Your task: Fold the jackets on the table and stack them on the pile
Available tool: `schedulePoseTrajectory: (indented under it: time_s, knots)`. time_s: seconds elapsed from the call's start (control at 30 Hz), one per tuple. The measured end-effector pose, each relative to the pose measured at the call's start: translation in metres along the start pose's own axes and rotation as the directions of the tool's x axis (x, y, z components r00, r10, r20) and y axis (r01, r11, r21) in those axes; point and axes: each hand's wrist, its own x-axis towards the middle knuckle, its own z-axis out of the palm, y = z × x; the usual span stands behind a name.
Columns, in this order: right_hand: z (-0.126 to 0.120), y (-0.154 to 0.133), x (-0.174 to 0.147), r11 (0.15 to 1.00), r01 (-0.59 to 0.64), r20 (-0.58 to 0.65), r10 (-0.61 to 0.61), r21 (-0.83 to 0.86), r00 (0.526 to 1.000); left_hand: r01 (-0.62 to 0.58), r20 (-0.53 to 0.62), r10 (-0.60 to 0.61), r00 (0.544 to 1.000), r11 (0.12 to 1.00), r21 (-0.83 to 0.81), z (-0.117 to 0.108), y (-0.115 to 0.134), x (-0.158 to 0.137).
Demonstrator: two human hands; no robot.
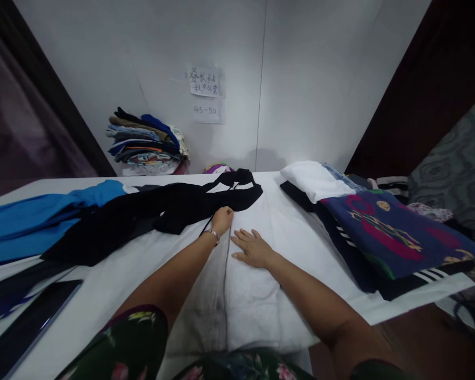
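Note:
A white garment (253,301) lies flat on the white-covered table in front of me, with a dark line running down its middle. My left hand (222,220), with a bracelet at the wrist, is closed in a pinch at the top of that line; its fingertips partly hide the cloth between them. Flat on the same garment, fingers spread, rests my right hand (253,249). Just beyond my left hand stretches a black garment (182,203) with straps, partly over a blue garment (51,208) on the left.
A tall stack of folded clothes (146,142) stands by the wall at back left. To the right lies a pile topped by a patterned purple garment (396,232) and a white folded one (316,177). A dark flat device (31,327) lies front left. Paper notes (207,82) hang on the wall.

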Motion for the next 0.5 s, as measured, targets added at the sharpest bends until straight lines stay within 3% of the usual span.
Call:
schedulePoseTrajectory:
  time_s: [0.2,0.27,0.37,0.5]
  knots:
    - [-0.010,0.003,-0.002,0.999,0.017,-0.037,-0.016,0.029,0.999,-0.273,0.060,0.269,0.961,0.960,0.062,0.005,0.004,-0.046]
    - [-0.015,0.008,-0.006,0.997,-0.077,-0.083,0.078,0.014,0.993,-0.306,0.073,0.301,0.951,0.948,0.083,0.007,0.002,-0.051]
    - [-0.019,0.021,-0.012,0.956,-0.292,-0.140,0.289,-0.001,0.947,-0.337,0.083,0.329,0.941,0.936,0.104,0.009,0.000,-0.049]
    - [-0.013,0.033,-0.016,0.915,-0.402,-0.046,0.403,0.028,0.914,-0.349,0.117,0.334,0.935,0.928,0.135,-0.005,-0.003,-0.036]
